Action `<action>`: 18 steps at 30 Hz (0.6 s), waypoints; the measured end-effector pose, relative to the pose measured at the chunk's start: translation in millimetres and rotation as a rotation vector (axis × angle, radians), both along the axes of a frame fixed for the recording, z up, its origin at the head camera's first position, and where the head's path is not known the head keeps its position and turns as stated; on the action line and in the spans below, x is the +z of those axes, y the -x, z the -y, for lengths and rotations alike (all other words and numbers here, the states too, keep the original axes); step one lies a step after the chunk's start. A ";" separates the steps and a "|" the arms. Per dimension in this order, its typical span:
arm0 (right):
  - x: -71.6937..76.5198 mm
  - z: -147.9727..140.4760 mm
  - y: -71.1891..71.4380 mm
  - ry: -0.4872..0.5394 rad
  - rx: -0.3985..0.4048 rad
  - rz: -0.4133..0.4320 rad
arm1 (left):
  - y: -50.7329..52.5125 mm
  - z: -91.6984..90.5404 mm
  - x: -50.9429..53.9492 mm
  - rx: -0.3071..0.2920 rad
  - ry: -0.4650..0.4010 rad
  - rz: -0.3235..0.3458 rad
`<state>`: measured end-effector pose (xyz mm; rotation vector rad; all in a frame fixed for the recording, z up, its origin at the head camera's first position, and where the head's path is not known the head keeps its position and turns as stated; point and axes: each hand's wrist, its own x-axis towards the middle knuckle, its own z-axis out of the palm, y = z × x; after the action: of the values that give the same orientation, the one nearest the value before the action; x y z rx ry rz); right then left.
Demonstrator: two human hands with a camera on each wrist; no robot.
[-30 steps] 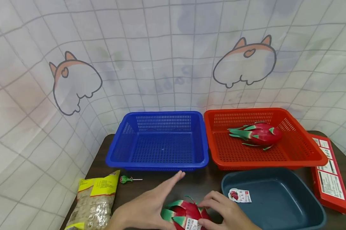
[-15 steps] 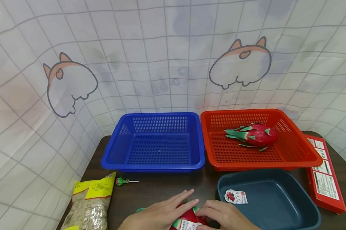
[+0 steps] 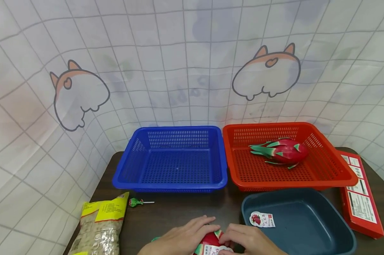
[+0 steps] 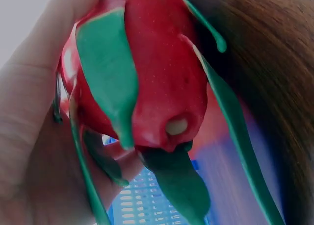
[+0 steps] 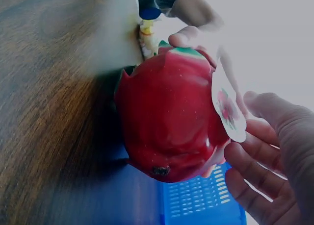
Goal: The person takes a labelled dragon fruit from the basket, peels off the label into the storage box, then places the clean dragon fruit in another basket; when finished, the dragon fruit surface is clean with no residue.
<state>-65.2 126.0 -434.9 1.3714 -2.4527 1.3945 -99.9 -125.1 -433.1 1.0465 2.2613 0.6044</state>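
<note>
A glossy red dragon fruit (image 3: 212, 239) with green leaf tips is at the bottom of the head view. My left hand (image 3: 182, 237) grips it from the left, with the thumb along one side and fingers round the other in the left wrist view. A white label (image 5: 228, 107) with a fruit picture sits on its side. Close against that label is my right hand (image 5: 274, 146); its fingertips touch the fruit by the label's lower edge, while its thumb stands apart from the fingers. In the left wrist view, green leaves (image 4: 108, 73) hang off the fruit.
A blue basket (image 3: 169, 186) and a red basket (image 3: 294, 184) holding another dragon fruit (image 3: 286, 151) stand at the back. A dark blue tray (image 3: 300, 223) bears a label (image 3: 262, 219). Around them are a red box (image 3: 361, 198), a lollipop (image 3: 136, 202) and a yellow-topped bag (image 3: 102, 223).
My left hand has come down from a spread pose beside the dragon fruit and now covers and grips it. My right hand stays by the label, slightly lower. The head view has shifted a little.
</note>
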 end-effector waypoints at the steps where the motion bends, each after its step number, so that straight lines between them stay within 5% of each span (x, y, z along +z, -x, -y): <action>1: -0.3 0.0 -0.1 0.003 0.004 0.017 | -0.3 -0.5 -0.2 0.002 0.000 -0.002; 9: -3.6 0.3 2.0 0.038 0.034 0.022 | -1.6 0.8 0.1 -0.004 -0.020 -0.003; 18: -1.6 3.5 2.0 0.047 0.018 0.135 | -3.1 1.7 1.1 -0.004 -0.001 -0.046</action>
<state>-67.2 122.5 -436.5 1.3355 -2.4754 1.5881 -96.8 -126.8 -431.9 1.0754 2.2988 0.5857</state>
